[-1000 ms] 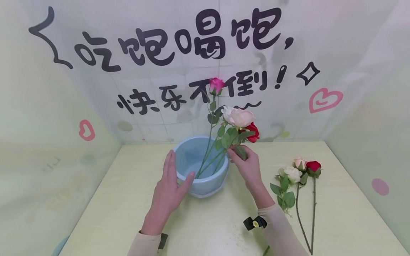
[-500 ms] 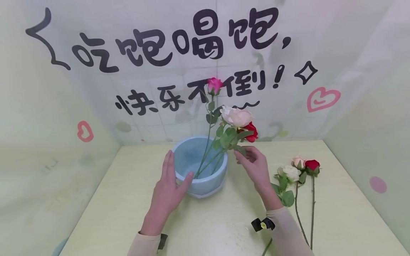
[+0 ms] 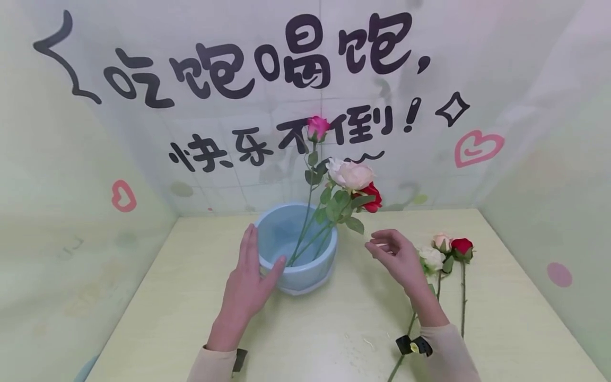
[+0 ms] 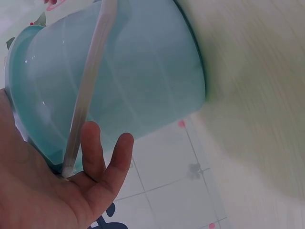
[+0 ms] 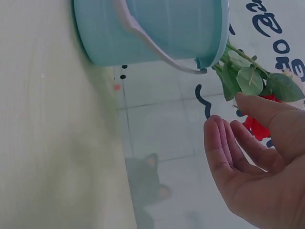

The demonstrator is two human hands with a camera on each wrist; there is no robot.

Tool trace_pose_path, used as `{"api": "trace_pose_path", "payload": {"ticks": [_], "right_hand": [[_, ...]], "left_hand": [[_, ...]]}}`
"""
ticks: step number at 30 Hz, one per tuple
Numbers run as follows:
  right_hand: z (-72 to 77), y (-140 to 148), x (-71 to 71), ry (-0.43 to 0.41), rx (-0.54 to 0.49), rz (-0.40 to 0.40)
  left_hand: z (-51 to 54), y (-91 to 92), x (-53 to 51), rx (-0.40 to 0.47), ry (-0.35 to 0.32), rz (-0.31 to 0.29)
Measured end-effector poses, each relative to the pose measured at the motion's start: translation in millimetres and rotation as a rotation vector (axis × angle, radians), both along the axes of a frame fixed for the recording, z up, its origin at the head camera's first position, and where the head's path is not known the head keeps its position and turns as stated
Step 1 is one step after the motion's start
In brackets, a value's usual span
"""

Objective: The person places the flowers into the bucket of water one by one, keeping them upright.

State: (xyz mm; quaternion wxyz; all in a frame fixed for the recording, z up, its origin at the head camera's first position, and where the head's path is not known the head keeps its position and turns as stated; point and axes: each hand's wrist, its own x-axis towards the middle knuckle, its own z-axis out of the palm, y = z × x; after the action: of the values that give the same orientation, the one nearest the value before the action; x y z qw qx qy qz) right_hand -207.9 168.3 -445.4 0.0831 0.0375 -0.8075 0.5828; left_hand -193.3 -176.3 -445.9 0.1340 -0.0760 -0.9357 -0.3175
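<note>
A light blue bucket (image 3: 300,273) with a pale handle (image 4: 90,71) stands on the table. My left hand (image 3: 245,281) rests against its left side, fingers extended and thumb at the front rim. Several roses lean to the right in the bucket: a tall pink rose (image 3: 317,127), a large pale pink-white bloom (image 3: 353,174) and a red rose (image 3: 372,197). To the right of the bucket, my right hand (image 3: 398,260) is in the air, its fingers loosely bent and holding nothing. In the right wrist view its fingertips are near the green leaves (image 5: 250,81).
On the table (image 3: 157,318) at right lie a white rose (image 3: 431,259), a small pale pink rose (image 3: 441,241) and a red rose (image 3: 462,247) with long stems. My right forearm partly covers them. Small clear drops or bits lie in front. A printed wall covering (image 3: 229,185) stands behind.
My right hand has let go of the leafy stem by the bucket's rim and moved right and slightly down. My left hand stays at the bucket. The view has shifted slightly.
</note>
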Motion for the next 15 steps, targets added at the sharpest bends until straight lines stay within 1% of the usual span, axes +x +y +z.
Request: {"api": "trace_pose_path", "payload": {"ticks": [3,8,15], "right_hand": [[-2.8,11,5.9,-0.05,0.016,-0.031],[-7.3,37,14.0,-0.156,0.053,-0.119],[-16.8,81,27.0,-0.284,0.178,-0.166]], "left_hand": [[0.2,-1.2,0.3,-0.003,-0.003,0.0],[-0.5,-2.1,-0.2,-0.004,0.013,0.001],[-0.6,-1.5,-0.3,-0.002,-0.001,0.001]]}}
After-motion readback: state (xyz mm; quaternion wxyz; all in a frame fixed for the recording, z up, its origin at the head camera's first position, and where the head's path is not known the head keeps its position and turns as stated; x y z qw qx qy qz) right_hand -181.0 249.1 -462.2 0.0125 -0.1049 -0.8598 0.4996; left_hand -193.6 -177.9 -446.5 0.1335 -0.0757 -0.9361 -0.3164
